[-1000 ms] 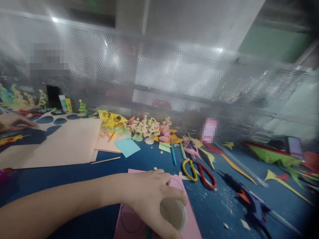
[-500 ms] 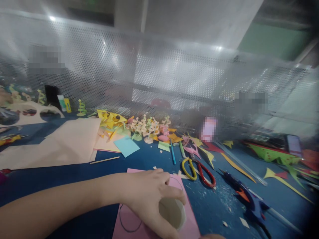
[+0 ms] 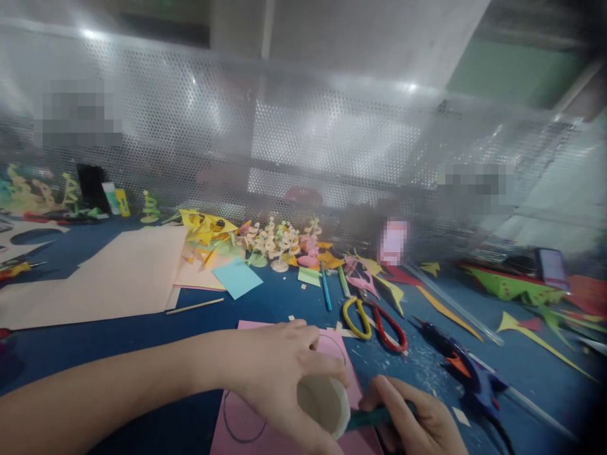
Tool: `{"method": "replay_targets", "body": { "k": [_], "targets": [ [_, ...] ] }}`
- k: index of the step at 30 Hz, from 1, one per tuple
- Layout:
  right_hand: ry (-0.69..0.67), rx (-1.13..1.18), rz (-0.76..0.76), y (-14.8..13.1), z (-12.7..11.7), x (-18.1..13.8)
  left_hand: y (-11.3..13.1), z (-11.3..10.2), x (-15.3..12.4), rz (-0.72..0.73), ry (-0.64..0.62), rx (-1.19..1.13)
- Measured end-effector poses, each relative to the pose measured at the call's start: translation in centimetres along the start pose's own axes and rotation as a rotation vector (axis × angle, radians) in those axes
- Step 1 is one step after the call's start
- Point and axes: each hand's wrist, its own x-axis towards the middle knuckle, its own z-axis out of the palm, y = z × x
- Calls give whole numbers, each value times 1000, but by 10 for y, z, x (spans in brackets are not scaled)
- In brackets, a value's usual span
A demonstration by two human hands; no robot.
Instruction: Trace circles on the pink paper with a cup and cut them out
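While the left hand (image 3: 279, 373) curls around a paper cup (image 3: 325, 404), pressing it onto the pink sheet (image 3: 332, 352) at the near edge of the desk (image 3: 265, 303), the right hand (image 3: 417, 423) pinches a teal pen (image 3: 374, 418), tip at the cup's side. Step in hand looks like tracing round the cup; one drawn circle (image 3: 241, 423) lies beside it. Next stroke calls for a firmly held cup and the tip hugging its wall. Scissors (image 3: 374, 322) and glue gun (image 3: 467, 373) lie beyond.

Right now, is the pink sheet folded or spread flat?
Spread flat: the pink sheet lies level on the blue table, the left hand holding a cup on it.
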Motion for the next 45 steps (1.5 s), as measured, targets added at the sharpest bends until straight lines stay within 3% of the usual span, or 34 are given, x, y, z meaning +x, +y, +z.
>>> {"method": "replay_targets", "body": {
  "k": [2,5,8,15,21,28,35,45],
  "targets": [
    [-1,67,160,2,1,3,0,0,0,-2,3,0],
    [0,143,271,0,4,8,1,0,0,-16,14,-3],
    [-18,187,330,-5,5,10,1,1,0,-8,22,-1],
    [127,178,392,-18,0,40,1,-1,-1,-1,3,4],
    [-28,338,356,-22,24,79,3,-3,-3,-16,17,24],
    [-228,452,412,-28,57,94,6,-5,-6,-19,13,27],
    [-427,510,434,-31,66,108,7,-8,-6,-29,2,-14],
    [-676,410,366,-28,67,118,3,-4,-5,20,56,19]
  ]
}}
